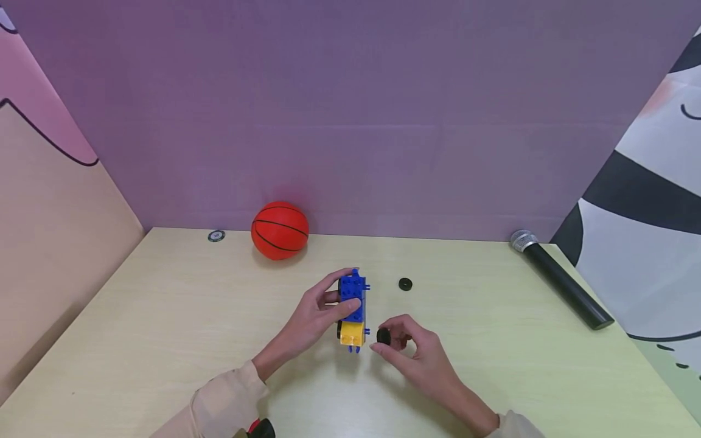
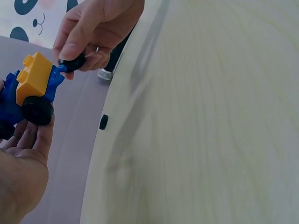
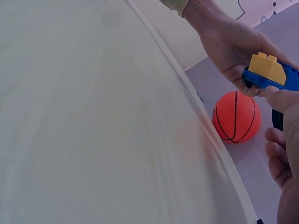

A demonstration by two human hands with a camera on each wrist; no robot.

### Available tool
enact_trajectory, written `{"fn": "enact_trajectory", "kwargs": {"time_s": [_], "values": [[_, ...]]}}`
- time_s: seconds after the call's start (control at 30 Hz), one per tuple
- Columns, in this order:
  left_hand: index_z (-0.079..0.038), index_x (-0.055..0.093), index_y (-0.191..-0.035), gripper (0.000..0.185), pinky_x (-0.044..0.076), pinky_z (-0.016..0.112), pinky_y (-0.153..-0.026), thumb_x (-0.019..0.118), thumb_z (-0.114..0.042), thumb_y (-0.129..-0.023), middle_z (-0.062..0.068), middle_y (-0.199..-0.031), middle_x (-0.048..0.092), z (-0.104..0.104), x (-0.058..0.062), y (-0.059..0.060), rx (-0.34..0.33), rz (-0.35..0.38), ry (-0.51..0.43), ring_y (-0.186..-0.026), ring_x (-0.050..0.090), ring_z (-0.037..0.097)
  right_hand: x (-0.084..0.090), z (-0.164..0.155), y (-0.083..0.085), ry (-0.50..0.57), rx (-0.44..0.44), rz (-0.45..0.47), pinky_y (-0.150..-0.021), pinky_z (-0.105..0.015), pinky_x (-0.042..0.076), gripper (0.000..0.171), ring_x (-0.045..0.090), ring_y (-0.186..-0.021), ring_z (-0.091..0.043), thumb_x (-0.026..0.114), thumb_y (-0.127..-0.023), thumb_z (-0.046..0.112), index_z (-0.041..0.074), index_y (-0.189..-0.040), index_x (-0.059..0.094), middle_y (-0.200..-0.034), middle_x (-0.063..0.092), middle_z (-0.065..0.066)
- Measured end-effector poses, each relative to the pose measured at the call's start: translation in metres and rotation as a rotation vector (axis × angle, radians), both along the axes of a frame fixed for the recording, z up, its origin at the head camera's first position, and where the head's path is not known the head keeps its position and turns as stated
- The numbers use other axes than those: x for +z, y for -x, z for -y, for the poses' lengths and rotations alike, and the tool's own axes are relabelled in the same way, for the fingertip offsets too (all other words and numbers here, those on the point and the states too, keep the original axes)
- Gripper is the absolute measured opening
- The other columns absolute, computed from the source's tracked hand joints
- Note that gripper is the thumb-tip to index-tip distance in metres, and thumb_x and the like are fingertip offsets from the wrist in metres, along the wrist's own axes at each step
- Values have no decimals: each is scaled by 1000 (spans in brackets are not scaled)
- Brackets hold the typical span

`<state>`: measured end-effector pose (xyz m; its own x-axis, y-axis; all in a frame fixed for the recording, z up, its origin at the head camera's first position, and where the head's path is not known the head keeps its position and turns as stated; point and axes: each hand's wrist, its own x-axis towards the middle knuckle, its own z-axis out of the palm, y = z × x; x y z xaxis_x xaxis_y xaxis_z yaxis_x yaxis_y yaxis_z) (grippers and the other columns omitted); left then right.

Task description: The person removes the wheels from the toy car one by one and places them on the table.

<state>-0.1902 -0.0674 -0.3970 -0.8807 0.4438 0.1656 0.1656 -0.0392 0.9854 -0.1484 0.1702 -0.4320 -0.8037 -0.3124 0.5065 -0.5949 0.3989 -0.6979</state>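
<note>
My left hand (image 1: 309,322) grips a toy car built of blue and yellow blocks (image 1: 352,307), held above the table. Black wheels sit on the car's left side, one of them a wheel (image 2: 37,110) clear in the left wrist view. Two bare blue axle pegs stick out on its right side. Between thumb and fingers, my right hand (image 1: 421,359) pinches a loose black wheel (image 1: 384,336) just right of the lower peg, with a small gap in the head view. Another black wheel (image 1: 405,284) lies flat on the table beyond the right hand.
At the table's back edge rests a red ball with black lines (image 1: 280,231), beside a small round chip (image 1: 216,236). A black microphone (image 1: 566,286) lies along the right side. Part of a red and black object (image 1: 264,429) shows by the left sleeve.
</note>
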Motion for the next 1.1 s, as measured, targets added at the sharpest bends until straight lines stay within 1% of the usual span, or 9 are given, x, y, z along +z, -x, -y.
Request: {"fn": "enact_trajectory", "kwargs": {"time_s": [0.13, 0.27, 0.33, 0.47, 0.6, 0.77, 0.87, 1.1], "values": [[-16, 36, -160, 64, 53, 50, -100, 65, -26, -104, 22, -142, 55, 1, 0, 0, 5, 5, 8, -124, 61, 37, 1, -3, 2, -49, -5, -90, -63, -29, 53, 32, 56, -72, -6, 84, -84, 2, 6, -110, 67, -79, 55, 16], [-16, 36, -160, 64, 53, 49, -100, 65, -27, -104, 22, -141, 56, 2, 0, 0, 10, 12, 11, -124, 62, 37, 4, -7, 5, -102, -15, -193, -61, -28, 53, 39, 56, -72, -7, 87, -78, -1, 2, -111, 67, -80, 56, 13], [-15, 36, -160, 65, 53, 50, -100, 65, -27, -104, 22, -141, 56, 2, -1, 1, 10, 8, 14, -124, 62, 37, 5, -10, 6, -122, -24, -228, -60, -27, 53, 41, 56, -71, -8, 88, -76, -2, 2, -111, 66, -80, 56, 10], [-15, 36, -160, 65, 53, 50, -100, 65, -28, -104, 22, -141, 56, 3, -1, 1, 12, -2, 15, -123, 62, 37, 7, -15, 8, -159, -56, -233, -61, -26, 54, 42, 58, -72, -7, 89, -76, 0, 4, -110, 65, -80, 55, 9], [-17, 37, -160, 64, 55, 47, -98, 66, -26, -104, 21, -141, 56, 3, -1, 1, 18, 7, 11, -123, 62, 36, 9, -21, 11, -204, -94, -221, -62, -24, 55, 40, 58, -72, -6, 90, -77, 3, 6, -108, 66, -80, 53, 10], [-17, 38, -160, 63, 55, 43, -97, 66, -23, -103, 21, -142, 56, 2, -1, 1, 32, 21, 7, -123, 63, 36, 9, -31, 19, -245, -142, -246, -61, -25, 54, 40, 57, -71, -6, 91, -75, 2, 6, -107, 66, -78, 52, 7], [-18, 38, -160, 63, 56, 42, -97, 66, -23, -103, 20, -141, 56, 2, -1, 1, 38, 23, 11, -122, 63, 35, 8, -38, 24, -259, -169, -248, -60, -25, 54, 40, 56, -71, -5, 91, -75, 2, 6, -106, 67, -78, 51, 6], [-17, 38, -159, 63, 57, 41, -95, 66, -22, -103, 21, -139, 58, 2, -2, 1, 23, 17, -7, -119, 65, 34, 6, -51, 38, -260, -200, -254, -59, -26, 52, 38, 56, -69, -6, 90, -75, 1, 5, -104, 67, -76, 53, 5]]}}
